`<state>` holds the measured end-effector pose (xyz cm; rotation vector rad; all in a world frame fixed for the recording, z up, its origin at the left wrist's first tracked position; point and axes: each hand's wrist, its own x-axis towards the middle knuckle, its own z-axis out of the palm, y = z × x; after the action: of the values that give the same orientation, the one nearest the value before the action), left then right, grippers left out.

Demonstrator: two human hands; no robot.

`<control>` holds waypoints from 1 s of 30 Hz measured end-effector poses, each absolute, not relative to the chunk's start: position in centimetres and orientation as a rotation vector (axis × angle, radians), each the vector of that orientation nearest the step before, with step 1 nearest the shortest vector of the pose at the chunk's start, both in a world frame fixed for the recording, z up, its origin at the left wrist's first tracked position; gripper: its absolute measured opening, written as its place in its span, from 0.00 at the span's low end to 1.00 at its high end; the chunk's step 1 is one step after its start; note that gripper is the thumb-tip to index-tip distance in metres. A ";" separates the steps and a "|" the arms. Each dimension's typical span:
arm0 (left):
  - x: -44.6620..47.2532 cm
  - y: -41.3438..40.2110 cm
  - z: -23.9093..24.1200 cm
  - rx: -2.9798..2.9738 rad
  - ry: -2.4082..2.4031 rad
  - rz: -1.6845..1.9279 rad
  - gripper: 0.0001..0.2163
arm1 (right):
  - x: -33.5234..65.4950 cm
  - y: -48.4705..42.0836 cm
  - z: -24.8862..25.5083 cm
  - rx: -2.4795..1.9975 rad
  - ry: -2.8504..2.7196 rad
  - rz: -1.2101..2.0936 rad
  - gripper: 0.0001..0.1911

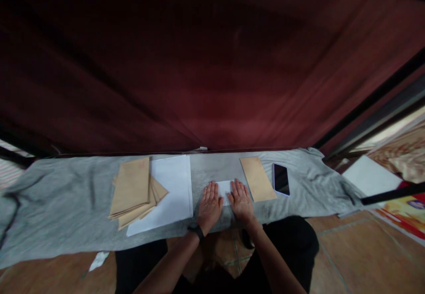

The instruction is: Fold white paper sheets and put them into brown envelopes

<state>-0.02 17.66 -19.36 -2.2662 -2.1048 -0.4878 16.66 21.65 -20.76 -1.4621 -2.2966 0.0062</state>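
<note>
A small white piece of paper (225,189), which looks folded, lies on the grey cloth in front of me. Flat on its left side rests my left hand (210,205), fingers stretched out, with a dark band on the wrist. My right hand (241,201) presses flat on the paper's right side, its fingers also extended. Just right of that hand is a single brown envelope (258,179). To the left, a stack of white paper sheets (175,187) is partly covered by a fanned pile of brown envelopes (133,187).
A phone (281,179) with a dark screen lies right of the single envelope. Grey cloth (66,205) covers the narrow bench. A dark red panel (212,86) rises behind it. On the tiled floor lies a white scrap (98,261); a colourful package (408,212) is at far right.
</note>
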 end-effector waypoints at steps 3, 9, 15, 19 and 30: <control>-0.3 17.4 -19.7 -2.231 -2.113 -0.469 0.27 | 16.3 21.6 -20.3 -1.506 -2.291 0.012 0.29; -0.3 17.3 -19.5 -2.256 -2.062 -0.407 0.26 | 14.1 20.4 -19.6 -1.518 -2.300 0.062 0.26; -0.4 17.3 -19.5 -2.253 -2.056 -0.370 0.27 | 14.1 20.0 -20.2 -1.517 -2.292 0.052 0.26; -0.3 17.4 -19.5 -2.238 -2.065 -0.364 0.26 | 15.2 20.8 -20.5 -1.552 -2.255 -0.060 0.27; -0.3 16.4 -19.1 -2.212 -2.093 -0.415 0.29 | 15.6 21.0 -21.2 -1.515 -2.276 -0.162 0.33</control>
<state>-0.32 16.43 -19.09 -2.2117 -2.0931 -0.4151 15.62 21.05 -21.21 -1.5151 -2.2764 -0.1624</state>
